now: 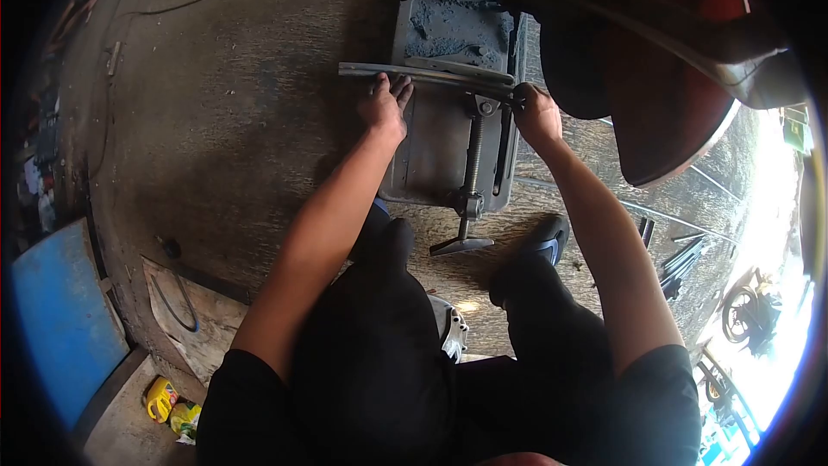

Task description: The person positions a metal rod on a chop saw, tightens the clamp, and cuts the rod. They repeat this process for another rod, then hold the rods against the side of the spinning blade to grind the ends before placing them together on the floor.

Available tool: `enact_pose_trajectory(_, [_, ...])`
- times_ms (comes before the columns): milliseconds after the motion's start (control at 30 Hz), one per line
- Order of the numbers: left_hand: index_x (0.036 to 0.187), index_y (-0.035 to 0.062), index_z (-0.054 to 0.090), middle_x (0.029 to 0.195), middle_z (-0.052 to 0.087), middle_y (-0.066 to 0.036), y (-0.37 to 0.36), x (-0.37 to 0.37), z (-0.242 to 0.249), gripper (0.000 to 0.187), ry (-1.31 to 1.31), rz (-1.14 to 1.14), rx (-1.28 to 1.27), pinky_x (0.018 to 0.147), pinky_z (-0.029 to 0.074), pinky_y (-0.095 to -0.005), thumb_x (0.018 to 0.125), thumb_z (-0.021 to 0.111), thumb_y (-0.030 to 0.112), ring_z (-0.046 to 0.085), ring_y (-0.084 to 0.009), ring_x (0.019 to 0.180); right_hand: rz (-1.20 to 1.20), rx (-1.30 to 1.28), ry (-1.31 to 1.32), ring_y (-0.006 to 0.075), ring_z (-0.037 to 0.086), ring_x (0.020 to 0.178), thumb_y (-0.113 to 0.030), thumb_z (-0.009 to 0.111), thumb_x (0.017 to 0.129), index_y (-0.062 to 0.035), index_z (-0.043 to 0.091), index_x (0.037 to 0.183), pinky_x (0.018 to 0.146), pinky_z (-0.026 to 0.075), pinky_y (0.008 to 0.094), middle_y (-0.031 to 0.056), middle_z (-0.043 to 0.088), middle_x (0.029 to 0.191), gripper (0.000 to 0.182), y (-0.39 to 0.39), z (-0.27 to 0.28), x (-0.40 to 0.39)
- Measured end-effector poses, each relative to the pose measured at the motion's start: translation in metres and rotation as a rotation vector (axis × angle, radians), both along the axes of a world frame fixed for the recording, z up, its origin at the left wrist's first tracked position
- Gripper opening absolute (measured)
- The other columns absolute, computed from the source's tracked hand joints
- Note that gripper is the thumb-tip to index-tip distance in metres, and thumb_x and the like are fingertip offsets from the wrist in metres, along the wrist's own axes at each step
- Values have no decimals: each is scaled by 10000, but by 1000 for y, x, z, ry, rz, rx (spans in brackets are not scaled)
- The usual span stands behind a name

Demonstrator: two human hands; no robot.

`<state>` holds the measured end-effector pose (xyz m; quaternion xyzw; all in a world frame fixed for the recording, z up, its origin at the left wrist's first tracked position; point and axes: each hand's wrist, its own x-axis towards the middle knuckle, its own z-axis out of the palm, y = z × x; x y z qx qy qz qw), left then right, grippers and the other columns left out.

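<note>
A long, narrow metal bar point(371, 70) lies crosswise over the base of a cut-off saw point(431, 134), against its angled fence plate point(457, 67). Near the bar's left end is my left hand point(384, 110), fingers apart with their tips at its near edge. My right hand point(539, 114) is closed around the other end, its fingers partly hidden. Between my hands, the clamp screw point(474, 151) runs from a jaw close to the bar back toward me, ending in a handle point(461, 246).
The saw's red guard point(677, 121) and dark disc overhang the right side. Dark metal pieces point(681, 267) and thin rods lie on the floor at right. A blue panel point(65, 311) and yellow container point(160, 399) are at lower left. My feet flank the handle.
</note>
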<state>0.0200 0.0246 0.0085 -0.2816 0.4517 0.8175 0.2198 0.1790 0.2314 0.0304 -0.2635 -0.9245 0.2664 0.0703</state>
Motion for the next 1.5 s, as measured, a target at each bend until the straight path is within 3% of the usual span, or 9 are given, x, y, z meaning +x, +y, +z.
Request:
enact_pose_trajectory(667, [1131, 53, 504, 991, 592, -80, -4, -1, -1, 175, 2, -33, 38, 829, 554, -384, 973, 502, 129, 652, -233, 868, -35, 105, -53, 371, 646, 862, -113, 607, 793, -109, 662, 997, 719, 512, 455, 166, 671, 895, 211, -6, 8, -9])
enact_pose_trajectory(1500, [1119, 57, 511, 1025, 575, -92, -7, -2, -5, 176, 6, -35, 75, 835, 546, -391, 957, 535, 119, 640, -250, 903, -21, 64, -42, 379, 621, 883, -86, 635, 757, -74, 632, 948, 735, 502, 453, 155, 646, 938, 191, -8, 9, -8])
